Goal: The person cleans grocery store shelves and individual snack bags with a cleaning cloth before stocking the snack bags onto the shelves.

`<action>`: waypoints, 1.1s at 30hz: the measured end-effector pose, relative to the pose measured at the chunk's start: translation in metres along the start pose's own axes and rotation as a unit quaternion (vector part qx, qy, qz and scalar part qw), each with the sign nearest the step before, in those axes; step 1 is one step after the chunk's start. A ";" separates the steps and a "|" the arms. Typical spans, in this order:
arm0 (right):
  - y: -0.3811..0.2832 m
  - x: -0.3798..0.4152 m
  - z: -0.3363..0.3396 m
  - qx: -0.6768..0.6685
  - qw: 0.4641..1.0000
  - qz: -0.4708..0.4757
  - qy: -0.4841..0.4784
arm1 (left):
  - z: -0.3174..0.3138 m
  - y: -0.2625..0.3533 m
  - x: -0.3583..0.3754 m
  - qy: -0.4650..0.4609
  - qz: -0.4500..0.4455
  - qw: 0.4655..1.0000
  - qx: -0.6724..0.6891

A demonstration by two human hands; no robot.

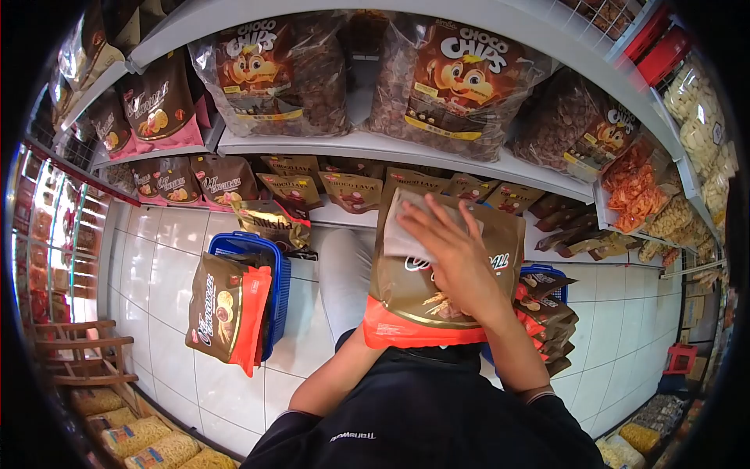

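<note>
A large brown and red Oat Chocoball pouch is held up in front of my torso, its printed face toward me. My left hand supports it from behind at the lower left corner, its fingers hidden by the pouch. Across the upper front, my right hand presses a folded white cloth against the pouch, fingers stretched over it. To the left, another Oat Chocoball pouch lies on a blue basket. More brown pouches fill a second blue basket at right.
Choco Chips bags stand on the upper shelf, with Choco Lava pouches below. A gold pouch stands behind the left basket. A wooden stool is at far left, on the white tiled floor.
</note>
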State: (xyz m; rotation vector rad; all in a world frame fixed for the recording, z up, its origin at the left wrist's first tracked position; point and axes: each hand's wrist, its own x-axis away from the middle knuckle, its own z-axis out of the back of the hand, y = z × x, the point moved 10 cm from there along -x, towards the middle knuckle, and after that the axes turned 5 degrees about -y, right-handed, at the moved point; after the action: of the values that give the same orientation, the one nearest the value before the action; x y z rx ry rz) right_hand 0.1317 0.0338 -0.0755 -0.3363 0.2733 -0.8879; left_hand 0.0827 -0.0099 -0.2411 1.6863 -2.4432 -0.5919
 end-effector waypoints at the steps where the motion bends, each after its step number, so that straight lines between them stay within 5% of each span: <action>1: 0.005 -0.001 0.003 -0.018 1.000 -0.018 0.018 | 0.000 0.001 0.000 0.007 -0.001 1.000 -0.014; 7: -0.032 0.020 -0.028 -0.027 0.994 0.053 -0.090 | 0.012 -0.013 0.016 0.013 0.018 0.999 -0.028; 8: -0.041 0.026 -0.033 -0.032 0.992 0.058 -0.104 | 0.006 -0.013 0.016 -0.063 0.007 0.993 0.099; 11: -0.061 0.047 -0.049 -0.047 0.984 0.090 -0.143 | 0.013 -0.015 0.029 -0.096 0.017 0.984 0.147; 24: -0.013 0.121 -0.031 0.024 0.993 -0.019 -0.114 | 0.067 0.045 0.044 0.161 -0.089 0.965 -0.186; 27: 0.001 0.139 -0.025 0.040 0.992 -0.037 -0.117 | 0.045 0.042 0.040 0.101 -0.089 0.991 0.020; 33: 0.022 0.157 -0.004 0.070 0.992 -0.069 -0.081 | 0.088 0.038 0.057 0.153 -0.100 0.983 -0.033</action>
State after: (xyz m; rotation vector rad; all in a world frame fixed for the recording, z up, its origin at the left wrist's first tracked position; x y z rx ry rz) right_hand 0.2399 -0.0784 -0.1029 -0.2965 0.0373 -1.0038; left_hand 0.0009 -0.0291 -0.3150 1.8540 -2.0391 -0.3938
